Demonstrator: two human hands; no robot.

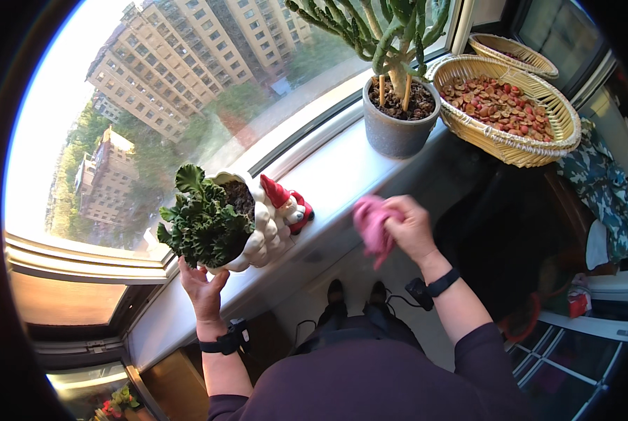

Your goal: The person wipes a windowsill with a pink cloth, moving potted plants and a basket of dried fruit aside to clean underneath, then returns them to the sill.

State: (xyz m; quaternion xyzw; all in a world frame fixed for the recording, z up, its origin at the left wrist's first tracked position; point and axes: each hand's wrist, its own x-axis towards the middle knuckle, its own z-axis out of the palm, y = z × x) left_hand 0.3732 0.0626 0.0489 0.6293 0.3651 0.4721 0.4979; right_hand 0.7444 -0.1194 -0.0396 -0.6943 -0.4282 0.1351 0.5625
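My left hand (201, 287) is at the near left side of a white bumpy planter (266, 231), thumb against its rim and the other fingers partly hidden under the leaves. A dark green plant with curly leaves (209, 226) grows out of the planter and leans left. On the planter's right side is a Santa-like figure (287, 205) with a red pointed hat. My right hand (411, 226) grips a crumpled pink cloth (373, 226), held in the air off the front edge of the white windowsill (340, 163).
Farther along the sill stands a cactus-like plant (398, 42) in a grey pot (401, 129). Beyond it a wicker basket (508, 142) holds dried reddish fruit slices, with another basket (551, 68) behind. The window (198, 105) borders the sill. Camouflage fabric (603, 184) hangs at right.
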